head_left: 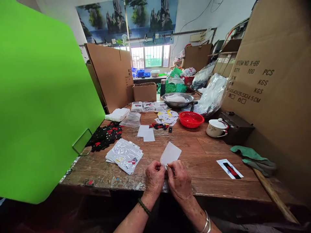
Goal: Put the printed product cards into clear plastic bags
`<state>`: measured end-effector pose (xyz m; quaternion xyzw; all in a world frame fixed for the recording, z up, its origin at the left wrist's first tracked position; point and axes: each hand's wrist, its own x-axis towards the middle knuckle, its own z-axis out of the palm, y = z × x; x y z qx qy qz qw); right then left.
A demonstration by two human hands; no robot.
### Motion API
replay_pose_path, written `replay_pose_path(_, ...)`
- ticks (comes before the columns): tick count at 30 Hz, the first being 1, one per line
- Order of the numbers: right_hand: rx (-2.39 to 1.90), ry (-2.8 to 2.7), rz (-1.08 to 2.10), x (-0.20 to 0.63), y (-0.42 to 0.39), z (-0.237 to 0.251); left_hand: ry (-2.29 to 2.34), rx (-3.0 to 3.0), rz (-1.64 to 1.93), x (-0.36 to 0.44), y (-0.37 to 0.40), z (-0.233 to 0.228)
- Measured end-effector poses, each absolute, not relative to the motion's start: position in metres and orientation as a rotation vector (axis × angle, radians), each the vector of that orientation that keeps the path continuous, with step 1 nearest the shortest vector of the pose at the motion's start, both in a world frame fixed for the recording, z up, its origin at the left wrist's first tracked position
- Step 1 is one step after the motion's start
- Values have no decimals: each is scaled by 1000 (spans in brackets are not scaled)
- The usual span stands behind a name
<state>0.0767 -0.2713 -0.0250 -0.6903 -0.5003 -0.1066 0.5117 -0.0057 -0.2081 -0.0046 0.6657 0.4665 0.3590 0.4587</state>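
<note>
A white card (170, 153), tilted toward the far right, stands out beyond my fingertips near the table's front edge. My left hand (155, 178) pinches its near corner, fingers curled. Right beside it, my right hand (179, 178) is closed on the same end with thumb and forefinger. Whether a clear plastic bag covers the card cannot be made out. Left of my hands lies a pile of filled clear bags (125, 155) with white cards inside. Beyond the held card are loose white cards (148, 135). A printed card with a black and red piece (230, 169) lies to the right.
Black and red pieces (104, 136) are heaped at the left, beside a green panel (48, 97). Farther back are yellow-and-white cards (167, 117), a red basket (191, 119) and a steel bowl (178, 101). A lidded mug (216, 128) and a wooden handle (274, 195) are at right.
</note>
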Motion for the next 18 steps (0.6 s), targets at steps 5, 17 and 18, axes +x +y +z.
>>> replay_pose_path(5, -1727, -1146, -318, 94, -264, -25, 1070, 1580, 878, -3, -226, -6)
replay_pose_path(17, -1515, -1155, -201, 91, -274, -11, 625, 274, 633, 9, -220, 28)
replay_pose_path(18, -1521, -1144, -209, 89, -275, -11, 642, 250, 641, 13, -219, 28)
